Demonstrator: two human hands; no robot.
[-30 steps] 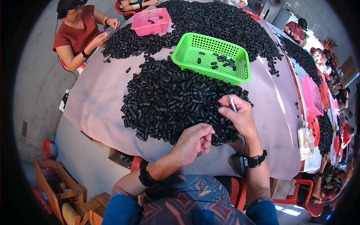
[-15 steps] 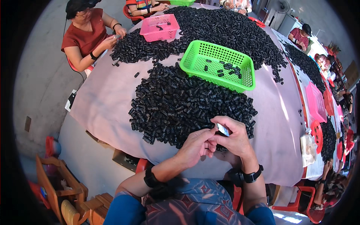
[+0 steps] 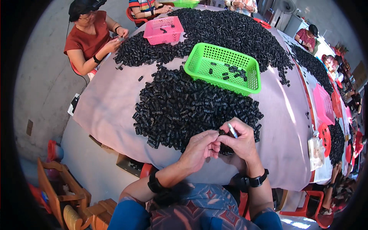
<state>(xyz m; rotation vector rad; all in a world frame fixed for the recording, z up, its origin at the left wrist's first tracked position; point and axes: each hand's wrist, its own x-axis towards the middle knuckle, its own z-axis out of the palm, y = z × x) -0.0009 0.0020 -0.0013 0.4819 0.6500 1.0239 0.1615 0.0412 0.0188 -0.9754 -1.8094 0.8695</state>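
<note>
My left hand (image 3: 198,150) is closed, its thumb and forefinger pinching a small black cylindrical part (image 3: 221,132). Against it works my right hand (image 3: 243,141), which grips a slim white and blue hand tool (image 3: 232,130); whether it is a blade I cannot make out. The right thumb comes up to the black part as well, and the fingertips hide most of it. Just beyond both hands spreads a heap of similar black parts (image 3: 176,109). Behind that heap, a green perforated basket (image 3: 220,83) holds several of the parts.
A pink basket (image 3: 163,37) sits beside a larger black heap (image 3: 230,32) at the back. Pinkish cloth (image 3: 103,103) covers the table. A co-worker in a red top (image 3: 90,36) sits at the far left, others around. Wooden stools (image 3: 63,188) stand at lower left.
The tool in my right hand has turned more upright and shifted slightly right. The black part now shows between my fingertips. My left hand stays nearly in place.
</note>
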